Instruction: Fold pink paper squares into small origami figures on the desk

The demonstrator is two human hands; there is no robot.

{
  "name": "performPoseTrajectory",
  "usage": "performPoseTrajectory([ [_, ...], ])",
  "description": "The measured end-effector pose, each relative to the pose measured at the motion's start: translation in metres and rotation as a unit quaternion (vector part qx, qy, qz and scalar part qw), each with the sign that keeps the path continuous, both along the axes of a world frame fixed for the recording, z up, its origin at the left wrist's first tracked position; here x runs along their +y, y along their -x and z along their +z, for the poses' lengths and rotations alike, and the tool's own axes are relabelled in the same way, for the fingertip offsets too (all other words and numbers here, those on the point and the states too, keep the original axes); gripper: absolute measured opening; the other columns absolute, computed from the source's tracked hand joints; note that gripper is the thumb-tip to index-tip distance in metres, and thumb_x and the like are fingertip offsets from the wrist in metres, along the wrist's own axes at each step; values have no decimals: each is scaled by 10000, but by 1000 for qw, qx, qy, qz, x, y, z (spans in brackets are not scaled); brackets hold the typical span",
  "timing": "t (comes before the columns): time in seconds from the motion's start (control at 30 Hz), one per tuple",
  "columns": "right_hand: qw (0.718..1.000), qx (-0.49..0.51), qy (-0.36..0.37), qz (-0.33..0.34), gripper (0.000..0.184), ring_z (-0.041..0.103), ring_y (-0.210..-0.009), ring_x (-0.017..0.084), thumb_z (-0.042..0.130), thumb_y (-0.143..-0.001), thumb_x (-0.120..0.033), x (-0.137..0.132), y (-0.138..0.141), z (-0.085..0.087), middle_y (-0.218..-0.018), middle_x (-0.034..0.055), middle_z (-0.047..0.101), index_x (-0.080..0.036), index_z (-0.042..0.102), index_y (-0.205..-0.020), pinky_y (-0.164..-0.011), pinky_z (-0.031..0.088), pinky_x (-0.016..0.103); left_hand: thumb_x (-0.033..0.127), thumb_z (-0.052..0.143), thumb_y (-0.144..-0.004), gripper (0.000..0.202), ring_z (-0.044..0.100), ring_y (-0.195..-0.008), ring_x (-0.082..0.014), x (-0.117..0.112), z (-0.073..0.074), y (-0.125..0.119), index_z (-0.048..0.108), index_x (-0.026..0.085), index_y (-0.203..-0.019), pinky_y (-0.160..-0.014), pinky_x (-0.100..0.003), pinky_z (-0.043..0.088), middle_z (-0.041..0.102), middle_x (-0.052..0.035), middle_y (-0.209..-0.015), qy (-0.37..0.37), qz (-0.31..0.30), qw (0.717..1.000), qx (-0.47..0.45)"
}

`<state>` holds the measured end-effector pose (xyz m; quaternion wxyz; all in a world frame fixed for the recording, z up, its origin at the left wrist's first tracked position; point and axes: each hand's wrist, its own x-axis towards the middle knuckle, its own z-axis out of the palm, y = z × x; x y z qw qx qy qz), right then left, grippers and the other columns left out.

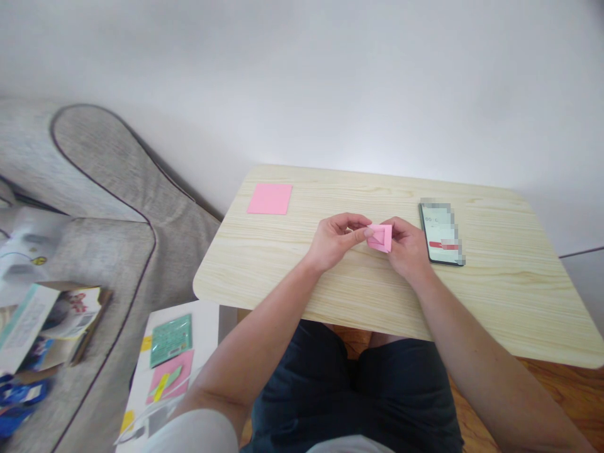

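A small folded pink paper [381,236], shaped like a shallow square box with raised edges, is held just above the wooden table [358,296]. My left hand [334,240] pinches its left edge between thumb and fingers. On the other side, my right hand [409,246] grips the paper from behind and below, its fingertips partly hidden by it. A flat pink square of paper [270,199] lies at the table's back left. Close to my right hand, a phone [438,233] rests face up with its screen lit.
Left of the table stands a white surface [207,324] bearing a green packet [171,340], pink paper [186,365] and a white cable. Beyond it is a grey sofa [108,251] with an open box [28,321] of books or papers. A white wall [330,82] rises behind the table.
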<state>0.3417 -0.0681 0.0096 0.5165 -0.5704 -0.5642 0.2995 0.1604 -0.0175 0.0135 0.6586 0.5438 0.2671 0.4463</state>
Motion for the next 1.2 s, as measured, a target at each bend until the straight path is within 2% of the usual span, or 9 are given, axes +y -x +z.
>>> performPoseTrajectory([
  [0.3,999,-35,-3,0,263,515,-631,139,848,-757,-424,-2,0,2,-680,-28,635,-216,688,-749,-589,382,281,371,928,-702,363,665,-798,-134,0,0,0,782,157,-956,-747,-276,512,754,-49,-917,0,-7,1000,-14],
  [1.0,1000,-27,5,0,288,493,-602,140,836,-764,-462,-2,-1,-4,-646,-29,614,-215,689,-739,-567,359,285,401,916,-720,364,650,-720,-115,-1,-3,-2,787,159,-958,-678,-260,499,765,-51,-895,-15,2,1000,10],
  [1.2,999,-33,-3,4,271,522,-621,148,822,-785,-462,-2,-1,-6,-679,-19,652,-217,708,-759,-587,380,292,410,913,-723,360,647,-709,-114,-2,-3,-3,777,153,-934,-669,-259,495,759,-50,-878,-15,-2,1000,8],
])
